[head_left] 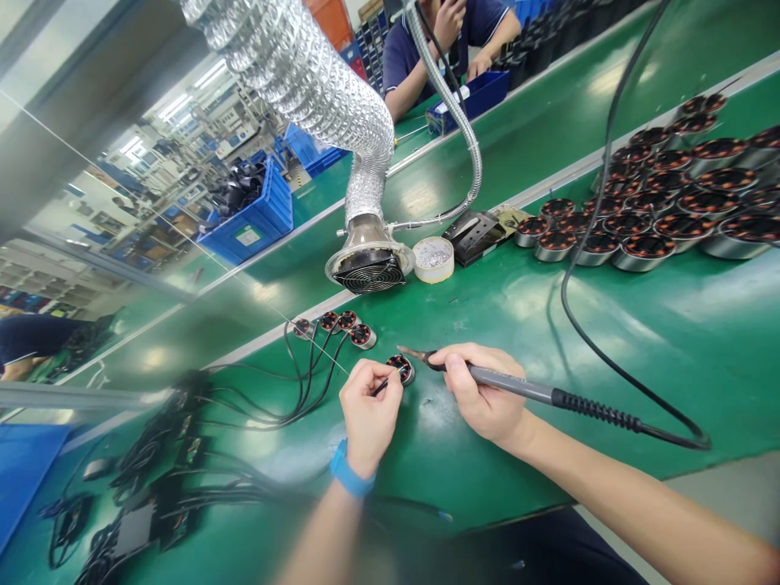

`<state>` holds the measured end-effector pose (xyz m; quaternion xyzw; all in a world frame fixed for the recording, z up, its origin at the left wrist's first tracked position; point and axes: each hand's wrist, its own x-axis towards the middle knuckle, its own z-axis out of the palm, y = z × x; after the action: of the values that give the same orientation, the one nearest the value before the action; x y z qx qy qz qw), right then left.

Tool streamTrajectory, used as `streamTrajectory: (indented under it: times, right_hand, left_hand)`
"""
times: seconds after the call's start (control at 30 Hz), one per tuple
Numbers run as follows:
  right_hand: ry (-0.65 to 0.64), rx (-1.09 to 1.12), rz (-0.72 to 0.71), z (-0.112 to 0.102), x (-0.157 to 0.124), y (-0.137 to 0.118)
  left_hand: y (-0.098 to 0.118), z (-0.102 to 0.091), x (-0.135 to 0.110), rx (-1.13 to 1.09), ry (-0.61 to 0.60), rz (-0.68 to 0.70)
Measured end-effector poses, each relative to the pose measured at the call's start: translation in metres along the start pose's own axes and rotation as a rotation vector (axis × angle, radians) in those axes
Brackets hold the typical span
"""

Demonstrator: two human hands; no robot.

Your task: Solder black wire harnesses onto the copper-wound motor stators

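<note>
Well, the left hand (370, 414) is closed in a tight pinch on a thin black wire (381, 386), whose end is too small to make out, and a blue wristband (350, 473) circles that wrist; the right hand (484, 392) grasps a grey soldering iron (509, 380) like a pen, its tip reaching left to just above a small brushless motor (400, 368); that motor lies on the green bench mat (670, 341) just beyond the left hand's fingertips; the iron's black cord (600, 353) loops away to the right and up the bench; close by, to the left, stand three more motors (363, 335), their black leads (305, 382) trailing down to a tangle of small circuit boards (134, 528); farther up the bench sit a silver fume duct (366, 162) ending in a fan intake (369, 268), a round tin of solder (434, 258), a metal iron stand (472, 236) and a large crowd of motors (670, 195); past a blue crate (249, 215), a co-worker (439, 49) sits behind a blue tray (469, 101).
</note>
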<state>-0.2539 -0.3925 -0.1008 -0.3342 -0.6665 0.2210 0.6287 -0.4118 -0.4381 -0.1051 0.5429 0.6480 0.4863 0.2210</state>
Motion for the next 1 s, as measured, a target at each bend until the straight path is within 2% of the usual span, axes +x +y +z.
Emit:
streamTrajectory:
  times: [0.3,0.5,0.7,1.0]
  right_hand:
    - [-0.12,0.013,-0.105,0.007,0.001,0.006]
    - [-0.262,-0.002,-0.067,0.016,-0.007,0.019]
    - [-0.371,0.06,-0.074,0.02,-0.006,0.018]
    - [-0.384,0.079,-0.14,0.026,-0.009,0.024]
  left_hand:
    - [-0.002,-0.001,0.0,-0.001,-0.002,0.009]
    - [-0.002,-0.003,0.001,0.01,-0.019,0.033]
    - [0.001,-0.007,0.002,0.056,-0.028,0.109]
    - [0.004,-0.013,0.004,0.148,-0.08,0.207]
